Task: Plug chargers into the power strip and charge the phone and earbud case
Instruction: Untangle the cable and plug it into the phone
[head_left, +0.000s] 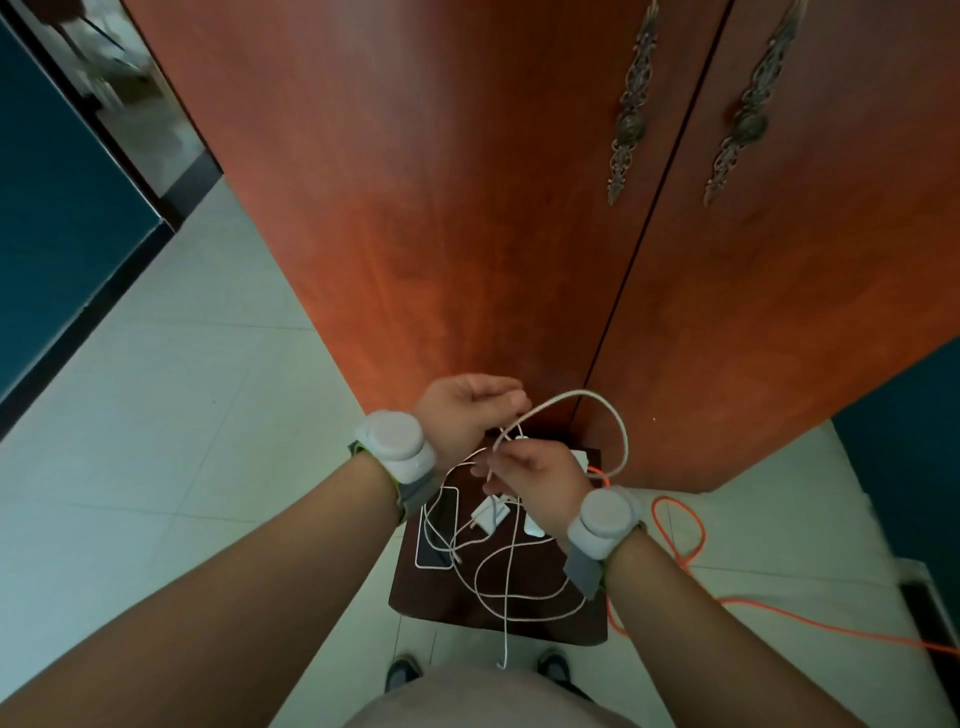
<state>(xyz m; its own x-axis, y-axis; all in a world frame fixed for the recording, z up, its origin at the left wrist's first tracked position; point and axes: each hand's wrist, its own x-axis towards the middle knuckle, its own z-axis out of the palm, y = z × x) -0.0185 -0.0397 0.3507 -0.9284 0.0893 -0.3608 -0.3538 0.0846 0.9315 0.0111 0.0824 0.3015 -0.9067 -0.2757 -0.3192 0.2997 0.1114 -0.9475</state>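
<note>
My left hand (467, 410) and my right hand (535, 478) are raised above a small dark wooden stool (441, 592), both pinching a white charging cable (613, 415) that loops up to the right between them. One end of the cable hangs down past the stool's front edge. On the stool lie a phone (434, 545) at the left, a white charger brick (488, 517) in the middle and more loose white cable. A white power strip (582, 460) at the stool's back is mostly hidden by my right hand. A white object (532, 525) peeks out under my right wrist.
A tall red-brown wardrobe (519, 208) with ornate metal handles stands right behind the stool. An orange cord (685, 540) runs from the strip across the pale tiled floor to the right. My shoes (402, 670) show at the stool's front. A dark wall sits at far left.
</note>
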